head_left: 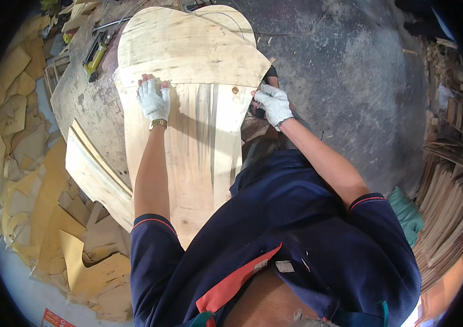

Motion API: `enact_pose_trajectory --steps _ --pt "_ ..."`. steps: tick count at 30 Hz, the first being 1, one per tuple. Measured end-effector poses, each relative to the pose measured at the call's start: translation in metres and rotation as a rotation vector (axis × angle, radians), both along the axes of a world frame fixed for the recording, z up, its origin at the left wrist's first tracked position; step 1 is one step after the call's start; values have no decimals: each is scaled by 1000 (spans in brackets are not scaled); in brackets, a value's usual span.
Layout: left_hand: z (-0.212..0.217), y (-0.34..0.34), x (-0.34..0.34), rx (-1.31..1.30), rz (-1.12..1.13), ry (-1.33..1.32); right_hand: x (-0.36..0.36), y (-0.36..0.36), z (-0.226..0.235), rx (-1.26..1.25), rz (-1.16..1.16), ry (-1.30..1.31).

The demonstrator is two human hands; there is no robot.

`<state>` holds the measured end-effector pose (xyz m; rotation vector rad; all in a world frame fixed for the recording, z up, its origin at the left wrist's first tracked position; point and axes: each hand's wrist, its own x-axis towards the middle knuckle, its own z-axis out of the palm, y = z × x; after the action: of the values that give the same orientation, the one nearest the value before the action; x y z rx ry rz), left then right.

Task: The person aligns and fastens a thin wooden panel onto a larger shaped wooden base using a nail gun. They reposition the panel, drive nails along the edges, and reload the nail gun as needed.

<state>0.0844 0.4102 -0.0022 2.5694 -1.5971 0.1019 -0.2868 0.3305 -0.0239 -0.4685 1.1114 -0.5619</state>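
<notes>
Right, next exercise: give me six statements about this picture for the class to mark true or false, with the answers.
1. The left hand is on the pale wood. True.
2. The right hand is flat on the middle of the wood. False: the right hand is at its right edge, fingers curled.
3. Both hands are gloved in white. True.
4. The gold-toned band is on the right arm. False: the band is on the left.
5. A yellow tool lies to the left of the wood. True.
6. The green bundle lies at the picture's left. False: the green bundle is at the right.
</notes>
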Motion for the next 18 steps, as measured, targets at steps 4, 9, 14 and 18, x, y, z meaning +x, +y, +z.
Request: enact_pose_trajectory --steps 4,9,14,18 --pt "1 0 -1 -13 -8 8 2 -1 10 40 -70 -33" --pt "2 1 -2 2 -1 11 9 -4 8 81 -113 16" --pt "0 1 -1 0 5 12 14 -1 6 80 -167 -42" --pt "0 0 -1 -7 -5 2 16 3 14 23 -208 20"
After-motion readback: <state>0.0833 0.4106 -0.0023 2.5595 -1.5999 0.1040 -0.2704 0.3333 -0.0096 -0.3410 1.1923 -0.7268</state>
